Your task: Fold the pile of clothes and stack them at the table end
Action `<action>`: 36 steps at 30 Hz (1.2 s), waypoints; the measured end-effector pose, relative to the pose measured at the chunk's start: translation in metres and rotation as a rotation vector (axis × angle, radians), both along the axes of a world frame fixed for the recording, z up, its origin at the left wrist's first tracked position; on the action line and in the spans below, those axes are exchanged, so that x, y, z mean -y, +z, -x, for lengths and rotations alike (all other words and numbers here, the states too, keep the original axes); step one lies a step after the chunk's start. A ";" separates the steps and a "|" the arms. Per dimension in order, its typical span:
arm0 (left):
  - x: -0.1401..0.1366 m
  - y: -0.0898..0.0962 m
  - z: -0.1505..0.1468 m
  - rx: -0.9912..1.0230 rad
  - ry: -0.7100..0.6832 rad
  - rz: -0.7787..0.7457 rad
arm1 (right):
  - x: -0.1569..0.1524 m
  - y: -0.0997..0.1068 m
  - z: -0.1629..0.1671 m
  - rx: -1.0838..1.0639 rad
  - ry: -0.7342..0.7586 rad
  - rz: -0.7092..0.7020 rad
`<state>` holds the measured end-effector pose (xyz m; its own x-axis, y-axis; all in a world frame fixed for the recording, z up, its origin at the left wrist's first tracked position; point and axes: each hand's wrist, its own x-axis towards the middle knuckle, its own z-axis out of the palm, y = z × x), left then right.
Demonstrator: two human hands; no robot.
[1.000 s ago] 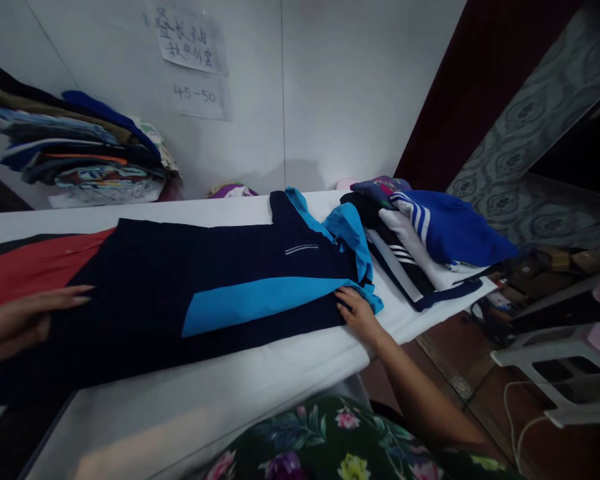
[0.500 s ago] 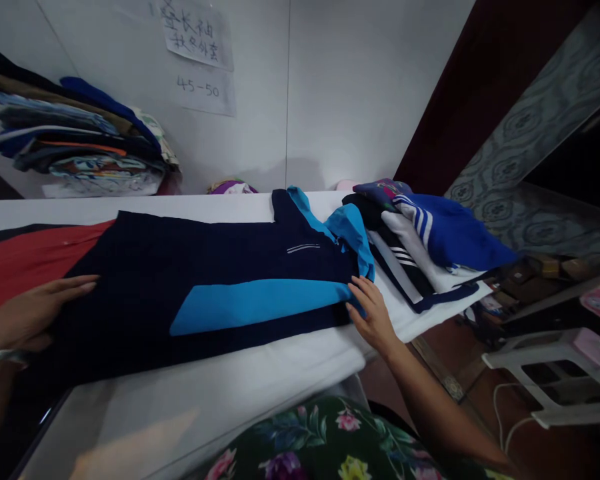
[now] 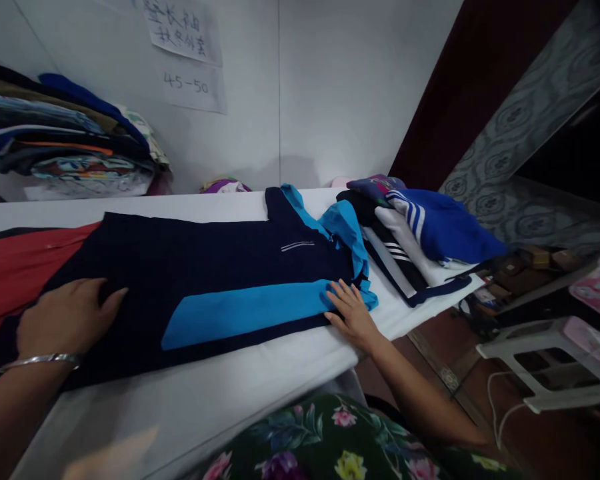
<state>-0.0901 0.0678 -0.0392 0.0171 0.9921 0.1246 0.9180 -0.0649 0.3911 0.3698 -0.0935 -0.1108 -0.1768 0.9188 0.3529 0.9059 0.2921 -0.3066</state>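
Note:
A navy and light-blue hooded jacket (image 3: pixel 215 250) lies spread on the table, its light-blue hood (image 3: pixel 347 223) toward the right. A light-blue panel (image 3: pixel 250 307) runs along its near side. My right hand (image 3: pixel 353 313) lies on the panel's right end, fingers spread and flat. On the jacket's left part rests my left hand (image 3: pixel 67 320), back upward, thumb apart from the fingers, with a silver bracelet at the wrist. Its fingertips are partly hidden. Navy cloth also shows left of that hand. Red cloth (image 3: pixel 25 263) lies beyond it, partly beneath the jacket.
A stack of folded clothes (image 3: pixel 70 133) stands at the back left. Blue, black and white garments (image 3: pixel 445 227) are heaped at the table's right end. White cloth (image 3: pixel 290 360) covers the table. A white plastic stool (image 3: pixel 550 360) stands on the floor at right, with cardboard boxes behind it.
My left hand has moved right onto the jacket and turned back upward. My right hand has shifted slightly left along the panel and flattened. The jacket's near side lies a little differently.

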 end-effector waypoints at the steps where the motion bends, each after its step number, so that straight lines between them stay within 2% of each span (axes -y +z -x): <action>1: 0.003 -0.003 -0.010 -0.109 -0.069 -0.052 | -0.001 0.004 0.005 0.018 0.016 -0.001; 3: 0.008 -0.016 -0.030 -0.304 -0.220 -0.122 | -0.006 0.008 0.014 0.069 0.045 0.054; 5: 0.012 -0.038 -0.046 -0.383 -0.313 -0.095 | -0.012 0.007 0.019 0.112 0.049 0.169; 8: 0.013 -0.071 -0.054 -0.430 -0.293 0.042 | -0.019 0.000 0.021 0.131 0.038 0.314; 11: 0.010 -0.089 -0.049 -0.398 -0.282 0.056 | -0.019 -0.003 0.018 0.112 0.046 0.359; 14: 0.007 -0.087 -0.043 -0.360 -0.286 0.061 | -0.020 0.004 0.019 0.063 0.050 0.370; 16: 0.007 -0.081 -0.043 -0.335 -0.283 0.063 | -0.023 0.014 0.024 0.044 0.058 0.327; 20: 0.009 -0.070 -0.045 -0.380 -0.276 -0.044 | -0.037 0.027 0.036 0.068 0.134 0.228; 22: 0.010 -0.070 -0.045 -0.425 -0.264 -0.056 | -0.045 0.023 0.039 0.091 0.164 0.277; 25: 0.010 -0.077 -0.042 -0.412 -0.222 0.051 | -0.052 0.008 0.038 0.104 0.166 0.372; 30: 0.005 -0.085 -0.039 -0.317 -0.194 0.092 | -0.052 -0.007 0.034 0.121 0.167 0.377; 33: 0.004 -0.079 -0.035 -0.238 -0.179 0.116 | -0.051 -0.013 0.033 0.164 0.162 0.375; 36: 0.000 -0.066 -0.031 -0.205 -0.203 0.055 | -0.052 -0.025 0.030 0.211 0.147 0.339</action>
